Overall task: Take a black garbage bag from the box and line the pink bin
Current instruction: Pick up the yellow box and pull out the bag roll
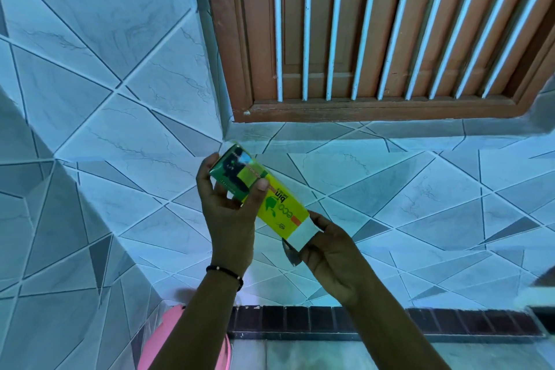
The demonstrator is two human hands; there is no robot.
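A yellow and green garbage bag box (270,201) is held up in front of the tiled wall, tilted with its green end up to the left. My left hand (228,210) grips that green end, thumb across the front. My right hand (327,252) holds the lower end, where the white flap (303,234) stands open. No black bag shows outside the box. The pink bin (171,336) peeks out at the bottom left, mostly hidden behind my left forearm.
A brown wooden window frame (375,108) with white bars fills the upper right. Pale blue patterned tiles cover the wall (105,99). A dark tile strip (390,324) runs along the floor edge at the bottom.
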